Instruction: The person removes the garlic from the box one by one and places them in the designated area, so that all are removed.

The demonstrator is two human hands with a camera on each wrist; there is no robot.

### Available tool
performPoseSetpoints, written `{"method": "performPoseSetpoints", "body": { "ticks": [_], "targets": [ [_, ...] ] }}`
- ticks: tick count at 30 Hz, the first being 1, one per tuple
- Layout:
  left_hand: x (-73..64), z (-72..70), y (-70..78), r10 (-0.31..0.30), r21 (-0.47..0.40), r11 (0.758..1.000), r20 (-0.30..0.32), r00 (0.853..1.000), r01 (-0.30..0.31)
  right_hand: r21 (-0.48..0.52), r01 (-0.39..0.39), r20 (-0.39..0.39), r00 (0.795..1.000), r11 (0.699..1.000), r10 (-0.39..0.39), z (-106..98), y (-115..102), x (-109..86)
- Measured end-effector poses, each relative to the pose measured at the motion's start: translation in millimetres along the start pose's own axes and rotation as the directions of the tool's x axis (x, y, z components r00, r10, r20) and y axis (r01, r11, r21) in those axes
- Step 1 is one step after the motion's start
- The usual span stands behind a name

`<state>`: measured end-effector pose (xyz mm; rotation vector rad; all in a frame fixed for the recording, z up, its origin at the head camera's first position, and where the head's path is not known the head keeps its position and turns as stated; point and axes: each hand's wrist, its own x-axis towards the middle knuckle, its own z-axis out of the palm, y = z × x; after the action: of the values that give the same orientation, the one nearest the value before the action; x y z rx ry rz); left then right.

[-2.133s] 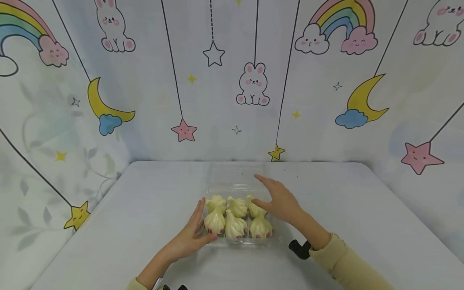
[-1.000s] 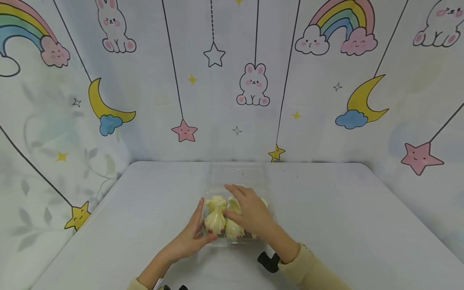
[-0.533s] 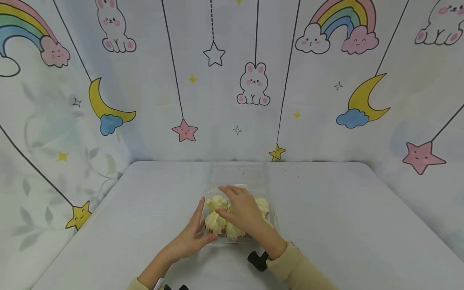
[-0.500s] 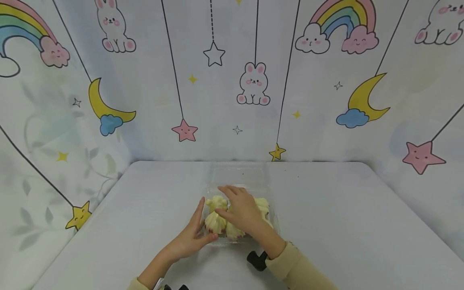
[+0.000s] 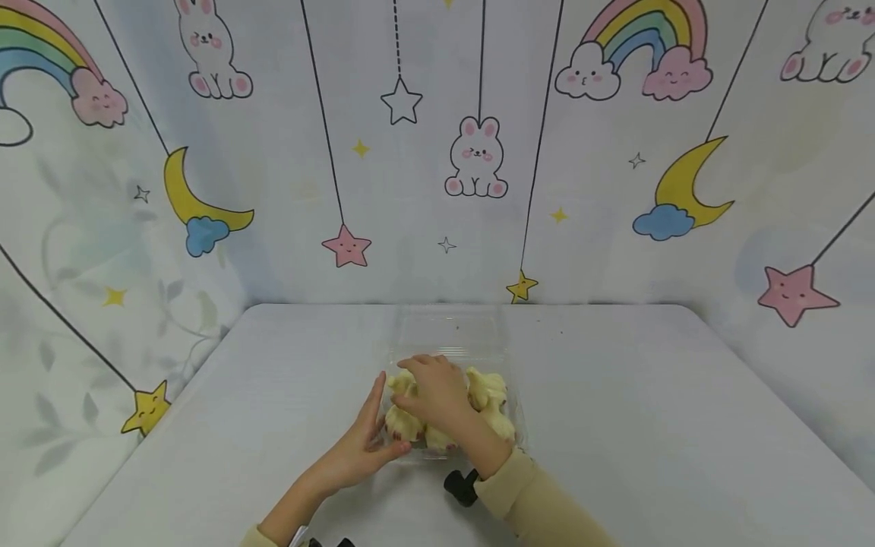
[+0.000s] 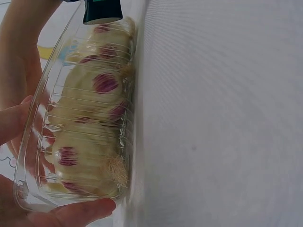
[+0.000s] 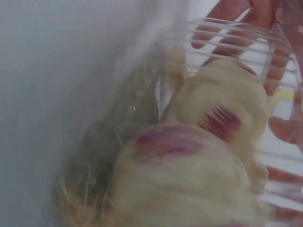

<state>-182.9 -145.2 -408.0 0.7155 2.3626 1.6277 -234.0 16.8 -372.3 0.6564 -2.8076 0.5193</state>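
- Clear plastic made up the clamshell container (image 5: 446, 457) in front of you, its lid (image 5: 447, 330) folded back on the far side, with pale garlic bulbs (image 6: 85, 101) sitting inside.
- Your left hand (image 5: 360, 448) steadied the container at its near left corner: the fingers ran straight along the left wall and the thumb lay at the near edge, the two well apart with the corner between them.
- Your right hand (image 5: 440, 396) reached over the container from the near right, its fingers and thumb spread apart above the bulbs.
- The rear-left garlic bulb (image 5: 402, 382) showed at the gap between your right thumb and fingertips, partly covered by them; I could not tell whether they touched it.
- The front-left garlic bulb (image 5: 403, 425) lay just below your right thumb and just beside your left hand, the plastic wall between.
- The front-middle garlic bulb (image 5: 439, 438) was largely hidden beneath your right hand.
- The rear-right garlic bulb (image 5: 487, 386) and the front-right garlic bulb (image 5: 499, 425) lay to the right of that hand, outside the spread of its fingers.
- From your left wrist, purple streaks and tan roots (image 6: 116, 170) showed through the ribbed plastic; your right wrist's view was blurred.
- Your pale yellow right sleeve (image 5: 540, 501) crossed the white table (image 5: 636, 403), and a black fitting (image 5: 461, 488) sat by that wrist.
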Motion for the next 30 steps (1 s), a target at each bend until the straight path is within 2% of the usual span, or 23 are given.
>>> {"method": "performPoseSetpoints", "body": {
  "ticks": [6,14,20,30],
  "targets": [
    [-0.1,-0.6,1.8,0.010,0.000,1.000,0.009,1.000,-0.010,-0.054,-0.039,0.016,0.999,0.998,0.040,9.7,-5.0,7.4],
    [-0.8,1.1,1.8,-0.003,0.006,1.000,-0.007,1.000,0.003,-0.017,-0.155,0.068,0.985,0.988,0.156,14.3,-7.0,16.2],
    [-1.5,1.3,2.1,0.004,0.015,1.000,-0.012,1.000,-0.003,0.035,-0.224,0.069,0.973,0.974,0.221,16.5,-6.2,20.2],
    [-0.6,0.8,1.7,-0.002,0.005,1.000,-0.015,1.000,0.002,0.055,-0.222,0.060,0.974,0.974,0.219,16.8,-4.1,22.6]
  ]
}}
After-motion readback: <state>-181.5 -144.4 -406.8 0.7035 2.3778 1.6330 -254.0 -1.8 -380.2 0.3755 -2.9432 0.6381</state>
